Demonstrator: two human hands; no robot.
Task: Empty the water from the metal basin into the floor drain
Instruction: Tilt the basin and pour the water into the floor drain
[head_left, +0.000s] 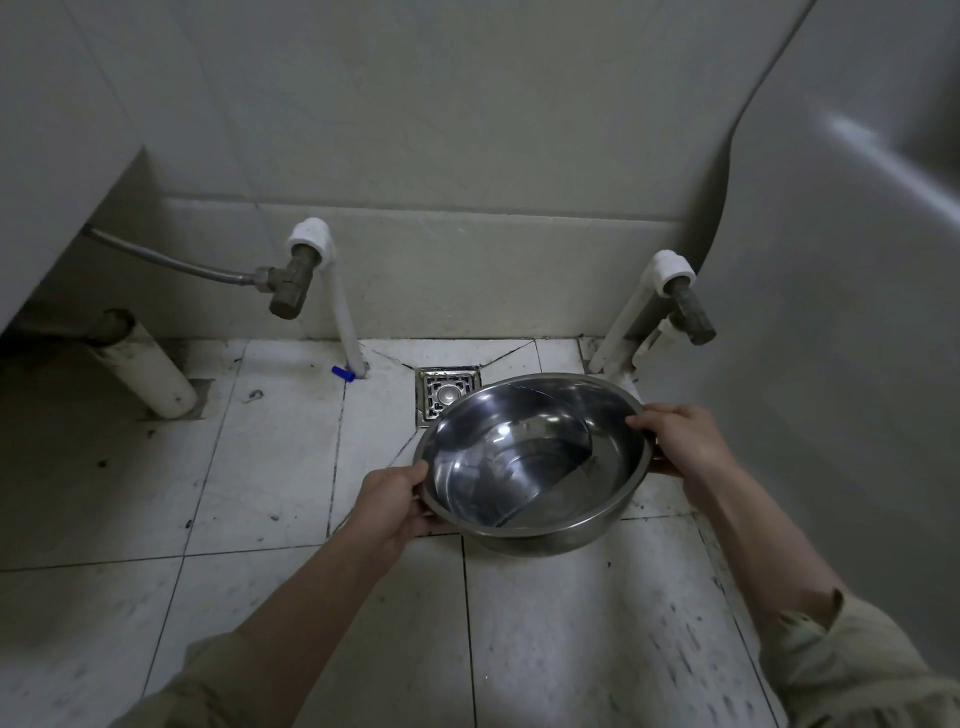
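No writing, label, brand or number can be read anywhere in this view. The metal basin (519, 457) shows only bare polished steel, and the floor drain (445, 393) carries no legible marking on its grate.

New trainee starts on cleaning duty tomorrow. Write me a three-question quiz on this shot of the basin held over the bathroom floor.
1. True or false: only one hand holds the metal basin.
2. Where is the floor drain? A) just past the basin's far rim, partly covered by it; B) out of view; C) at the bottom edge of the view.
3. What colour is the small piece at the foot of the left white pipe?

Key
1. False: the left hand and the right hand both grip its rim.
2. A.
3. Blue.
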